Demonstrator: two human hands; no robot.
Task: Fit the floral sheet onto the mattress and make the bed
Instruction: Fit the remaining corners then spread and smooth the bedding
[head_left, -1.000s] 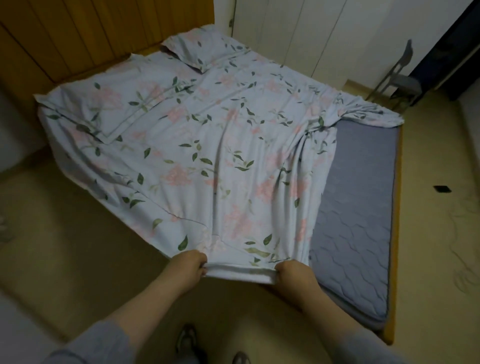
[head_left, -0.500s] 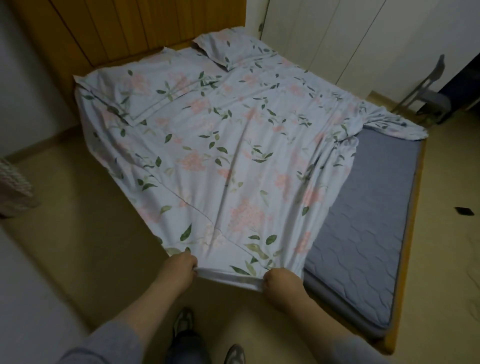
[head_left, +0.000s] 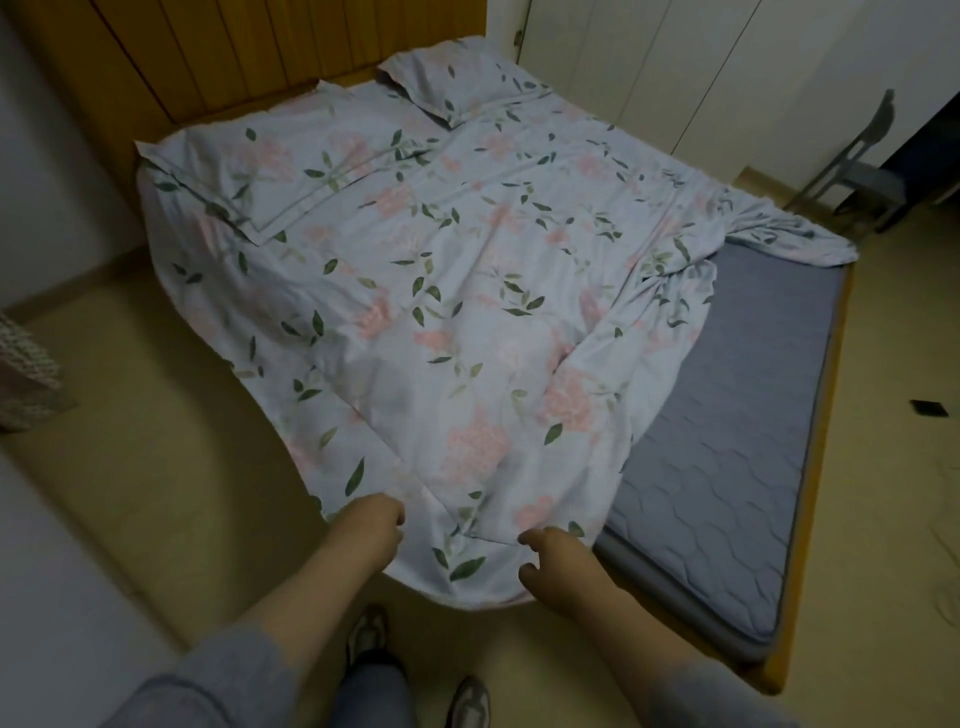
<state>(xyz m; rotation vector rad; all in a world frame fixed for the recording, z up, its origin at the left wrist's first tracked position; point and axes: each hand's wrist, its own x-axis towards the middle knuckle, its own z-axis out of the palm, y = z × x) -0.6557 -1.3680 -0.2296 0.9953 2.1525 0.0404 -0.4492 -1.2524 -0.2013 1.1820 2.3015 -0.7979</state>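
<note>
The left hand (head_left: 371, 525) rests at the near hem of the pale blue sheet printed with pink flowers and green leaves (head_left: 441, 322), fingers curled, though I cannot tell whether they pinch cloth. The right hand (head_left: 553, 564) hovers beside that hem, thumb and fingers apart, gripping nothing. The sheet lies rumpled across most of the grey quilted mattress (head_left: 727, 467), whose right side is bare.

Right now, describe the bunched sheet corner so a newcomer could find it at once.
Start at the bed's bare grey mattress strip on the right. Follow it to its far end, near the grey chair: the floral sheet's corner lies there twisted and crumpled, unlike the flatter spread beside it.
</note>
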